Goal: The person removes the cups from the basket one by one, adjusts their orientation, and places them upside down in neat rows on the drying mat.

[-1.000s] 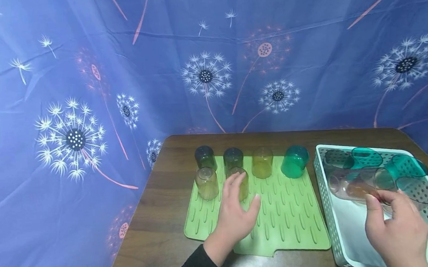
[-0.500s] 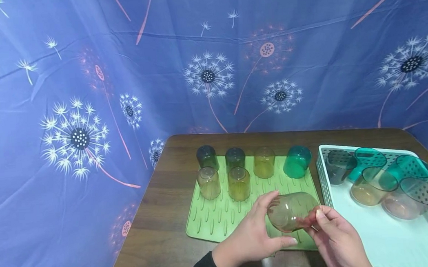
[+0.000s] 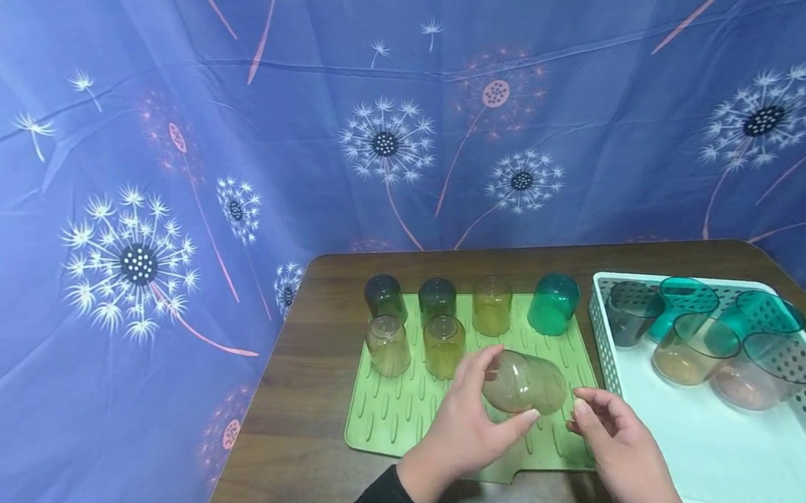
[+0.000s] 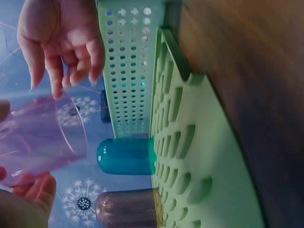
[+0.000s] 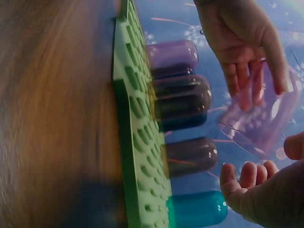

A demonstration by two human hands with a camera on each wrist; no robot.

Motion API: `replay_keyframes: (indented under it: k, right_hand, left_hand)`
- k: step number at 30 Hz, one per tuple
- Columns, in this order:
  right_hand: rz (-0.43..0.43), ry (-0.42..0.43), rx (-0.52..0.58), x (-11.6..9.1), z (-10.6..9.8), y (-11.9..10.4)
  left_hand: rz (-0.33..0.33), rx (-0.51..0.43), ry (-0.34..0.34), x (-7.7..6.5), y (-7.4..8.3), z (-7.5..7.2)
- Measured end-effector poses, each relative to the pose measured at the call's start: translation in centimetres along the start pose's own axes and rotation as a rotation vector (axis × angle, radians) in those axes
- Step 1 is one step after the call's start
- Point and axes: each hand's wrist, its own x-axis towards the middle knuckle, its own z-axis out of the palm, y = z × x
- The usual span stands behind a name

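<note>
In the head view my left hand [image 3: 456, 433] grips a clear pinkish cup [image 3: 530, 382] between thumb and fingers. The cup lies sideways in the air over a green ribbed mat [image 3: 413, 412], its mouth toward the right. My right hand [image 3: 626, 445] hovers beside that mouth with fingers loosely curled and nothing in them; a small gap shows between it and the cup. In the right wrist view the same cup [image 5: 266, 114] looks purple. Upside down on the mat stand several cups: a green cup [image 3: 554, 304], a yellow cup [image 3: 445, 347] and a pale pinkish cup [image 3: 388, 346] among them.
A white perforated basket [image 3: 671, 450] stands right of the mat. Several cups are in its far part, among them an amber cup [image 3: 689, 353] and a pink cup [image 3: 757, 380]. Wooden tabletop [image 3: 282, 420] surrounds the mat, and a blue dandelion-print cloth [image 3: 285, 135] hangs behind.
My right hand has carried the pinkish cup left from the basket to over the mat and let go. My left hand has moved right from the standing cups and taken hold of it.
</note>
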Motion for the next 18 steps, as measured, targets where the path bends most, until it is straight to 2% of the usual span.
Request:
replay_keyframes:
  k: [3, 6, 8, 11, 18]
  right_hand:
    - [-0.071, 0.066, -0.175, -0.5, -0.6, 0.0]
    - [-0.206, 0.167, -0.252, -0.7, -1.1, 0.3]
    - [-0.275, 0.231, -0.285, -0.7, -1.5, 0.5]
    - [-0.344, 0.291, -0.312, -0.6, -2.1, 0.7]
    - [-0.361, 0.319, -0.346, -0.8, -3.2, 1.0]
  left_hand:
    - [-0.098, 0.056, 0.025, 0.8, 0.0, 0.1]
    - [-0.193, 0.144, 0.023, 1.8, -0.1, 0.5]
    - [-0.226, 0.211, 0.012, 2.6, -0.4, 1.0]
    - [-0.237, 0.301, 0.008, 3.7, -1.0, 1.9]
    - [-0.202, 0.404, 0.028, 5.5, -2.1, 3.7]
